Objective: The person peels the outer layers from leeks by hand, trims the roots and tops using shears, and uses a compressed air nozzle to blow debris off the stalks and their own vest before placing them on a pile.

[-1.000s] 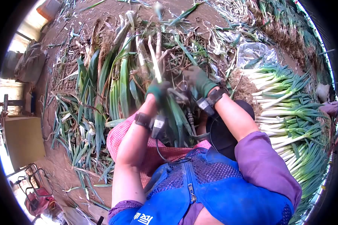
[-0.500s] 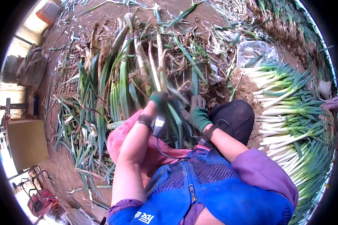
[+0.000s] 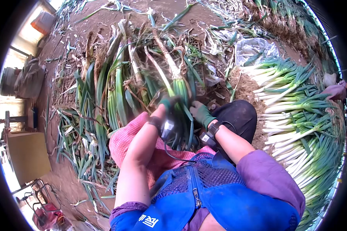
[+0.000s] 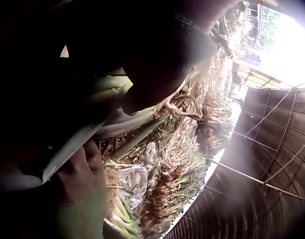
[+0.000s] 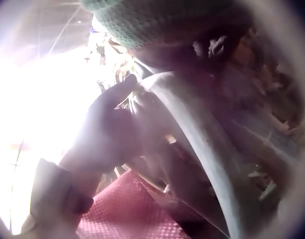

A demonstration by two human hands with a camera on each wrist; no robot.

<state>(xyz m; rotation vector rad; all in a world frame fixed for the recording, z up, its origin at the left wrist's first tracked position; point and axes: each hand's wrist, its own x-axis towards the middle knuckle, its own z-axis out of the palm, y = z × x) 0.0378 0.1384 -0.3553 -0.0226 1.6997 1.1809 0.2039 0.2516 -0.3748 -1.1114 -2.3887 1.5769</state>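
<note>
My left hand (image 3: pixel 169 102), in a dark green glove, grips a green onion (image 3: pixel 157 69) whose pale stalk points away from me. Beside it lies a thicker green onion (image 3: pixel 167 57) with dry brown skin on its stalk and green leaves running down between my hands. My right hand (image 3: pixel 201 112), gloved too, is close on the right of those leaves with its fingers curled. In the left wrist view, a long leaf (image 4: pixel 75 148) passes at the right hand's fingers (image 4: pixel 85 167). In the right wrist view, the leaf (image 5: pixel 202 144) bends down from under the green glove (image 5: pixel 167 22).
Untrimmed green onions (image 3: pixel 119 77) lie in a heap to the left and ahead. Cleaned green onions (image 3: pixel 285 119) with white stalks form a long row on the right. Clear plastic wrap (image 3: pixel 254 50) lies beyond that row. Pink checked cloth (image 3: pixel 131 142) covers the lap.
My right hand has drawn back toward my body, and its fingers have curled beside the leaves. The left hand stays on its green onion, shifting slightly. The thicker onion now leans with its leaves showing.
</note>
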